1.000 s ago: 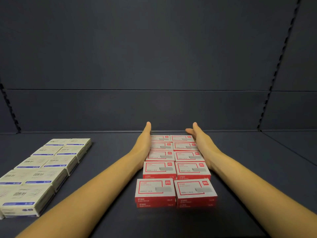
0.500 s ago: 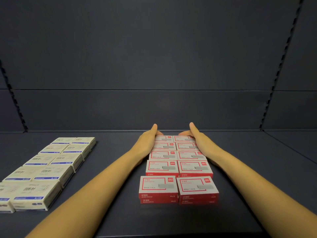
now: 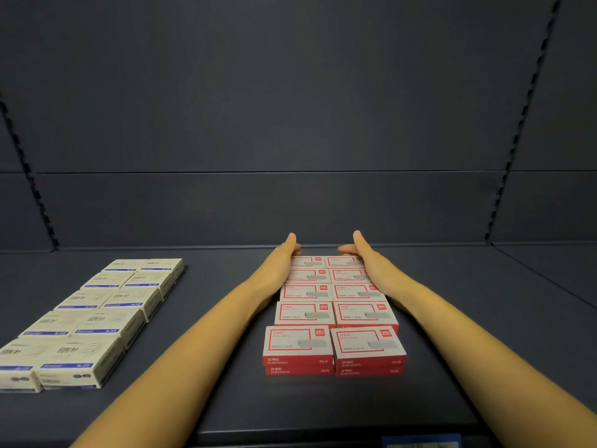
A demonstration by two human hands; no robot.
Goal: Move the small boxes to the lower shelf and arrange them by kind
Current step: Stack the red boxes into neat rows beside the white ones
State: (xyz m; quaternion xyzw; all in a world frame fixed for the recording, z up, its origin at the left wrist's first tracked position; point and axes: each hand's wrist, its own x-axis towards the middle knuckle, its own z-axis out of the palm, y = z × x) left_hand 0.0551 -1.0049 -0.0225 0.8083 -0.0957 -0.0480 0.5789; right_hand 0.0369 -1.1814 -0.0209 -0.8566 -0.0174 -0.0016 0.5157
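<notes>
1. While both arms reach deep over the dark lower shelf (image 3: 226, 399), the left hand (image 3: 279, 265) lies flat against the left side of the red staple boxes (image 3: 332, 315) at the far rows, thumb up.
2. Right hand (image 3: 371, 265) lies the same way on the right side, thumb up, with its fingertips turned inward behind the back row.
3. Neither hand grips anything. Both palms are flat and touch the block.
4. Red staple boxes sit mid-shelf in two columns of five rows, all touching. The front pair shows two layers.
5. White paper-clip boxes (image 3: 97, 315) with blue stripes sit in two columns at the shelf's left, well apart from the red block.
6. Blue label (image 3: 420, 442) is on the front edge, its text unreadable.
</notes>
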